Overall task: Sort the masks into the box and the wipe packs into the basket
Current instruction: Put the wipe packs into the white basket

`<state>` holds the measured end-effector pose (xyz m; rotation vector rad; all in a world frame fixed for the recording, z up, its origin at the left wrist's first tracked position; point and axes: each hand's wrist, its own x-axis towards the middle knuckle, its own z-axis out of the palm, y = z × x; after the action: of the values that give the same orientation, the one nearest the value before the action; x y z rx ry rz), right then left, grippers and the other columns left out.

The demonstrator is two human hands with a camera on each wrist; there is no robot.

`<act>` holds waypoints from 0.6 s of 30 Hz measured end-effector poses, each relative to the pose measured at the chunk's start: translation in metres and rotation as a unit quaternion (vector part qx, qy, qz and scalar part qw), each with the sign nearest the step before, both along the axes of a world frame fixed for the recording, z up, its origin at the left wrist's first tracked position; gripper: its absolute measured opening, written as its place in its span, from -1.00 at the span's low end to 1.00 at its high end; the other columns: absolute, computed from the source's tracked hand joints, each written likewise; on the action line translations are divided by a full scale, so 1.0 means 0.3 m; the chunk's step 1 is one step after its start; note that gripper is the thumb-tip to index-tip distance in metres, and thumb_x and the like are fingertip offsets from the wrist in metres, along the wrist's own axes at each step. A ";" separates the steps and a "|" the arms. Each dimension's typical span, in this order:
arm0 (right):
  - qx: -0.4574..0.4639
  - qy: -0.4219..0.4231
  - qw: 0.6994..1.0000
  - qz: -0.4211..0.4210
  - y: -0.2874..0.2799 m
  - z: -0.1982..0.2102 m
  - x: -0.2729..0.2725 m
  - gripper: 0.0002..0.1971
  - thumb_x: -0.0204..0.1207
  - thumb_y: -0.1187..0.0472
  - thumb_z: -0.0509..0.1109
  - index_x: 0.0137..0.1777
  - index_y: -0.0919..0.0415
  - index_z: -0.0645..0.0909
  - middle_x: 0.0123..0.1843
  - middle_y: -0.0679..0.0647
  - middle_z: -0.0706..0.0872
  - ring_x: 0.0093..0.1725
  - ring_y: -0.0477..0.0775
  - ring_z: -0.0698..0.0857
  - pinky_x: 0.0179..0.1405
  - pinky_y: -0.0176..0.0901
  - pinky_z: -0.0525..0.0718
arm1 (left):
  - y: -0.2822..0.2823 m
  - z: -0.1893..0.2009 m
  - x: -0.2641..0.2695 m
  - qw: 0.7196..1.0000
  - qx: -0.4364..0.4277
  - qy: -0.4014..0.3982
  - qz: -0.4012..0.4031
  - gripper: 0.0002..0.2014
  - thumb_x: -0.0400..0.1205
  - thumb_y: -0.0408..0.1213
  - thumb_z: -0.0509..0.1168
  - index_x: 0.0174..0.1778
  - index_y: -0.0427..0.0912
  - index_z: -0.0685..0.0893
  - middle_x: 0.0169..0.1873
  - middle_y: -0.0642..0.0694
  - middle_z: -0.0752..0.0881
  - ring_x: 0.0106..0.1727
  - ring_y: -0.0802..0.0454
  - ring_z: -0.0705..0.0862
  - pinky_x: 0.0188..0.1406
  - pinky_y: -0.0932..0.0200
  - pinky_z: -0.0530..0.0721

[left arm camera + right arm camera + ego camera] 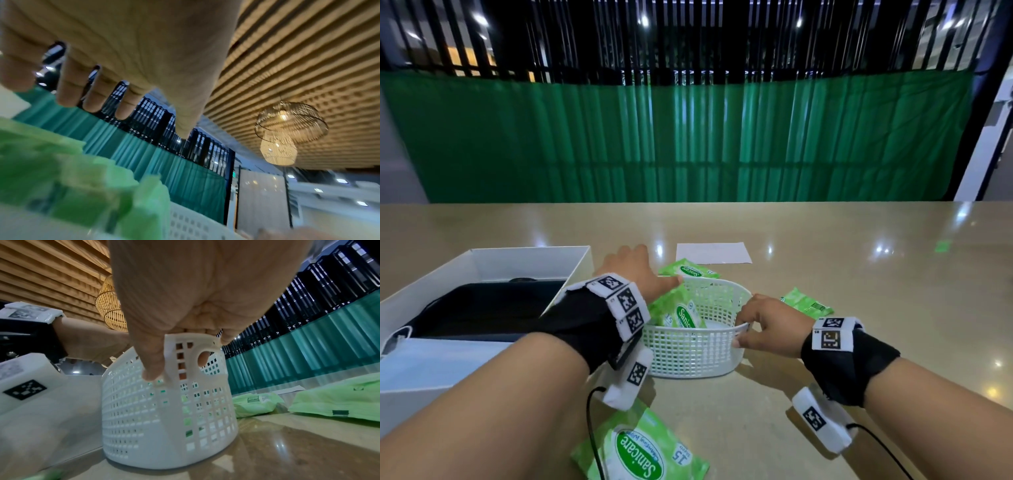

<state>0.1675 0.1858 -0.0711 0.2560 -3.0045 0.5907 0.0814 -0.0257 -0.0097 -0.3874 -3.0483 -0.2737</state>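
1. Head view, far left: white box (482,263) on the worktop (859,308), holding dark masks (482,308); pale blue mask (424,359) at the near end, whether fully inside or draped on the near wall cannot be told.
2. Next to the right: left hand (633,274) hovering over the left end of the white basket (688,356), fingers (68,91) straight and spread wide, holding nothing. Directly beneath, a green wipe pack (678,311) leaning tilted inside the basket.
3. Judged step: wipe-pack sorting, with one pack just placed or being pressed flat; contact between palm and pack cannot be told.
4. Centre: basket upright on the worktop, with green visible through the mesh in the right wrist view.
5. Right of centre: right hand (767,325) pinching the basket's right rim, thumb outside, fingers (226,337) curled over the handle tab, steadying it.
6. Loose packs outside the basket: near pack (640,448) at the front edge below the left wrist, far pack (688,269) just behind the basket, right pack (806,303) beyond the right hand. White sheet (714,253) lying flat farther back.
7. Next move, as a judgement: free left hand to one of the loose packs, likely the far one just beside it, grasped across its width and dropped flat, while holding the light basket against tipping.
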 end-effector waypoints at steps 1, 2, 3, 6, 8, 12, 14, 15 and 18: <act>0.006 -0.006 1.000 -0.003 -0.003 0.003 0.002 -0.80 0.48 0.06 0.48 0.00 0.16 0.73 -0.14 -0.07 0.56 0.03 -0.14 0.43 0.08 -0.23 0.47 | -0.019 0.007 -0.010 0.999 0.031 -0.006 0.019 -0.25 0.49 0.37 0.18 0.41 -0.14 0.39 0.32 -0.17 0.48 0.31 -0.18 0.50 0.26 -0.05 0.53; 0.014 -0.012 1.000 -0.003 -0.005 0.006 0.004 -0.81 0.47 0.05 0.48 -0.02 0.15 0.72 -0.09 -0.01 0.58 0.03 -0.14 0.43 0.09 -0.22 0.48 | -0.038 0.011 -0.027 0.997 0.061 -0.024 0.037 -0.22 0.53 0.37 0.12 0.48 -0.16 0.33 0.40 -0.20 0.44 0.37 -0.21 0.48 0.29 -0.06 0.49; 0.024 -0.022 0.999 -0.008 -0.008 0.010 0.005 -0.82 0.48 0.03 0.47 -0.06 0.11 0.71 -0.05 0.02 0.58 0.03 -0.13 0.43 0.08 -0.22 0.49 | -0.050 0.010 -0.038 0.994 0.078 -0.055 0.053 -0.21 0.56 0.37 0.06 0.54 -0.18 0.28 0.46 -0.22 0.40 0.42 -0.23 0.46 0.31 -0.07 0.45; 0.058 -0.066 0.996 -0.023 -0.014 0.030 0.002 -0.70 0.49 -0.11 0.40 -0.02 0.11 0.69 0.03 0.08 0.60 0.08 -0.05 0.52 0.11 -0.15 0.54 | -0.082 -0.003 -0.045 0.987 0.079 -0.126 0.065 -0.17 0.61 0.37 -0.20 0.59 -0.22 0.22 0.54 -0.28 0.36 0.48 -0.23 0.42 0.38 -0.10 0.39; 0.071 -0.099 0.992 -0.031 -0.031 0.051 0.001 -0.57 0.49 -0.27 0.31 0.18 0.01 0.64 0.16 0.06 0.62 0.17 -0.01 0.56 0.14 -0.12 0.55 | -0.095 -0.012 -0.051 0.987 0.081 -0.131 0.050 -0.23 0.64 0.30 -0.32 0.63 -0.14 0.18 0.53 -0.32 0.35 0.47 -0.25 0.43 0.43 -0.12 0.38; 0.105 -0.146 0.983 -0.038 -0.114 0.087 -0.007 -0.21 0.48 -0.43 0.11 0.58 0.06 0.25 0.49 0.01 0.51 0.43 0.06 0.52 0.35 -0.08 0.49 | -0.094 0.018 -0.034 0.983 0.092 -0.141 0.075 -0.24 0.67 0.26 -0.32 0.61 -0.22 0.23 0.53 -0.35 0.36 0.50 -0.24 0.41 0.49 -0.01 0.29; 0.117 -0.152 0.981 -0.041 -0.164 0.095 -0.024 -0.15 0.48 -0.44 0.10 0.60 0.15 0.20 0.54 0.08 0.46 0.46 0.12 0.50 0.36 -0.05 0.48 | -0.088 0.035 -0.019 0.978 0.102 -0.154 0.098 -0.24 0.70 0.24 -0.25 0.57 -0.31 0.31 0.54 -0.34 0.34 0.54 -0.21 0.35 0.47 0.09 0.24; 0.115 -0.158 0.980 -0.043 -0.187 0.098 -0.035 -0.14 0.49 -0.44 0.09 0.60 0.19 0.20 0.55 0.11 0.44 0.47 0.14 0.48 0.36 -0.05 0.46 | -0.082 0.039 -0.016 0.978 0.103 -0.157 0.092 -0.27 0.72 0.20 -0.24 0.57 -0.32 0.31 0.55 -0.33 0.33 0.55 -0.20 0.34 0.47 0.12 0.23; 0.093 -0.195 0.975 -0.061 -0.243 0.104 -0.065 -0.08 0.45 -0.48 0.09 0.61 0.22 0.23 0.58 0.13 0.40 0.52 0.16 0.42 0.45 -0.04 0.37 | -0.065 0.042 -0.001 0.979 0.092 -0.164 0.076 -0.34 0.74 0.14 -0.23 0.60 -0.26 0.26 0.57 -0.32 0.30 0.56 -0.19 0.32 0.48 0.13 0.22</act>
<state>0.1481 0.1128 -0.0400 -0.0430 -3.4268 0.3843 0.0810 -0.0453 0.0028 -0.1055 -3.3060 -0.6659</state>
